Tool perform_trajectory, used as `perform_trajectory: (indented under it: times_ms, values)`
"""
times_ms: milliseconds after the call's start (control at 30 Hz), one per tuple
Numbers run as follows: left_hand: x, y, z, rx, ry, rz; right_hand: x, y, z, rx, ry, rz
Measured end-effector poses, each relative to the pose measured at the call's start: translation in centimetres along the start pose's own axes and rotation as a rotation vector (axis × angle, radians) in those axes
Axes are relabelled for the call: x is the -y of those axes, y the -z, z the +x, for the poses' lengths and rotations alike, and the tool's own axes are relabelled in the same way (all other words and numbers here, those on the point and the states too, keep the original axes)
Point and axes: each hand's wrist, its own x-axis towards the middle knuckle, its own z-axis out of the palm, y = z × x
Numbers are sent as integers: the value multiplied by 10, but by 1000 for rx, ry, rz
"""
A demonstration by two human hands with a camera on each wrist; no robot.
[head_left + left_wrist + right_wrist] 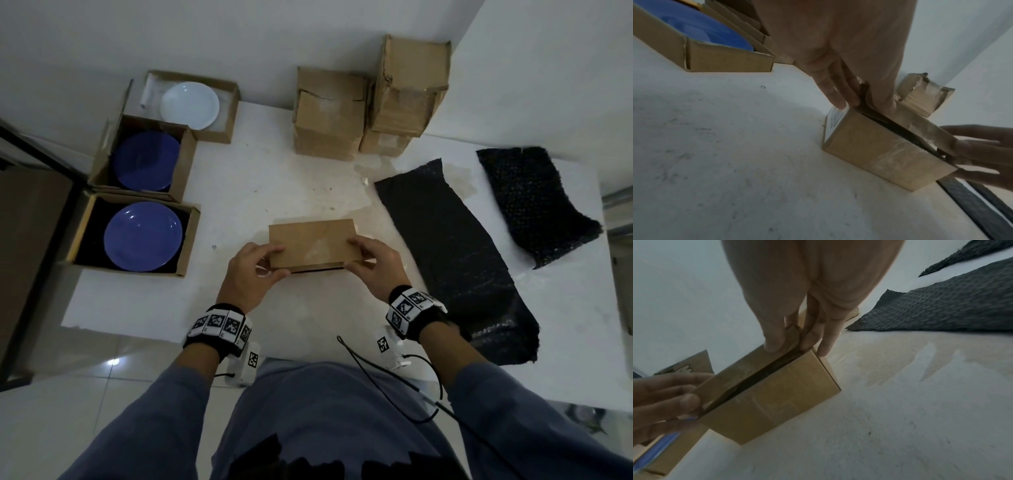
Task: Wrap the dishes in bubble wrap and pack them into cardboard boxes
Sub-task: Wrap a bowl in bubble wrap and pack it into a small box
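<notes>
Box contents hidden under lid; label print illegible.

I stand at a scuffed white table in a bare, white-walled room. Stacked cardboard boxes and a glossy tiled floor suggest a packing room.
</notes>
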Motion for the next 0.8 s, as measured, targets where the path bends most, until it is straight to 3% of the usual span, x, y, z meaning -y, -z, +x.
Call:
perform_trajectory:
  times_ms: [433,800]
  values:
    - [2,2,6,18,-91,113,-7,-7,0,-100,196,-266]
    - [12,-3,11,9,-87,94,-6,-3,6,-64,140,-286]
